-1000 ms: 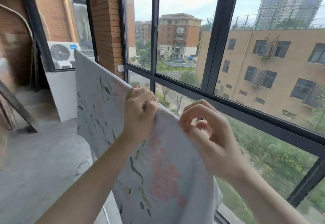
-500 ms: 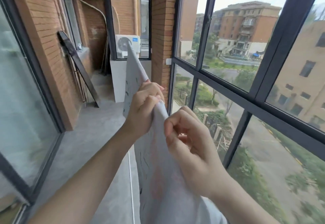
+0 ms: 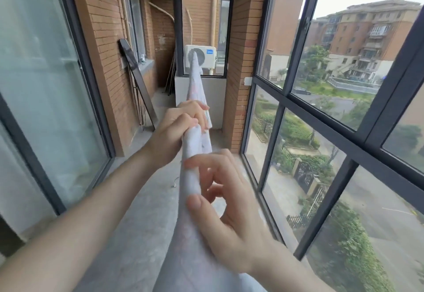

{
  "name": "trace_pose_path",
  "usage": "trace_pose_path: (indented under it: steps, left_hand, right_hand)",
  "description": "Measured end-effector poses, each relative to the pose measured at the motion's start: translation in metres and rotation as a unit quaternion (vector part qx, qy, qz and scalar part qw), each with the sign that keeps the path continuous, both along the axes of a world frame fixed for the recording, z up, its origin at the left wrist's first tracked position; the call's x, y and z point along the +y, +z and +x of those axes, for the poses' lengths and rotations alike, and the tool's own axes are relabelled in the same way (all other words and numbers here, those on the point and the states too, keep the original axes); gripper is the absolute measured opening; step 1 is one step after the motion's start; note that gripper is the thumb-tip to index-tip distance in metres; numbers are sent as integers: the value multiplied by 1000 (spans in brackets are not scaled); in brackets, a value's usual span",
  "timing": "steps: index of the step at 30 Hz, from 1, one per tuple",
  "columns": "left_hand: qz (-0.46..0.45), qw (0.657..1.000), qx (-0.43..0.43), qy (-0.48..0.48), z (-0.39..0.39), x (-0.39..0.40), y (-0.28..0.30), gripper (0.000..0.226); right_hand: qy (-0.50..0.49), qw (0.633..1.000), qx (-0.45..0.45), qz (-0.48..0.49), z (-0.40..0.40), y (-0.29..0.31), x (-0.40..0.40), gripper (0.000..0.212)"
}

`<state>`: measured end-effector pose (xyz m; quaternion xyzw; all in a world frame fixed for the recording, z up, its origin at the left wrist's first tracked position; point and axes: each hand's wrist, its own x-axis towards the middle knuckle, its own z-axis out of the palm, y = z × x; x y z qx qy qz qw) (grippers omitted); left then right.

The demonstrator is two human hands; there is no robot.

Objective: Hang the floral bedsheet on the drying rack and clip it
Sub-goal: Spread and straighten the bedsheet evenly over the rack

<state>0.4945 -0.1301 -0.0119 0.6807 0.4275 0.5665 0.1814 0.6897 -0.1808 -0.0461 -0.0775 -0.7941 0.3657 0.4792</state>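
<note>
View has swung left since half a second ago; the floral bedsheet [image 3: 197, 144] now runs edge-on, its folded top a long line from lower centre up to the air-conditioner unit [image 3: 200, 59] at upper centre. Left hand [image 3: 176, 131], centre frame and farther along, grips the fold. Right hand [image 3: 224, 209], lower and nearer, pinches it loosely between thumb and forefinger, other fingers spread. No clip visible.

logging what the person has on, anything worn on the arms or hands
Nothing worn that shows: the left hand and right hand are bare, no gloves, rings or watch in view. Both forearms are uncovered to the frame edge, with no sleeve visible.
</note>
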Motion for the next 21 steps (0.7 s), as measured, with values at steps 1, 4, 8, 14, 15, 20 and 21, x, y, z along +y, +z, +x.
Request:
trace_pose_path:
  steps: [1,4,8,14,15,20,21]
  left_hand:
    - [-22,1000,16,7,2,-4,5,28]
    - [-94,993,60,40,5,-21,22,21]
    - [-179,970,100,128,33,-53,39,12]
    - [-280,920,158,224,84,-96,73,24]
    - [-287,912,169,238,95,-101,75,24]
    - [-212,779,437,397,153,-121,51,30]
    - [-203,760,465,405,165,-123,41,31]
  right_hand:
    - [22,1000,-21,-5,8,-4,7,36]
    - [53,993,-104,-17,41,-19,32,38]
    - [55,971,-230,-41,111,-46,87,40]
    - [63,948,-307,-48,158,-73,151,37]
    - [67,946,-314,-47,159,-76,155,38]
    - [138,937,-319,-47,148,-89,146,40]
    - [149,934,-323,-40,145,-91,143,40]
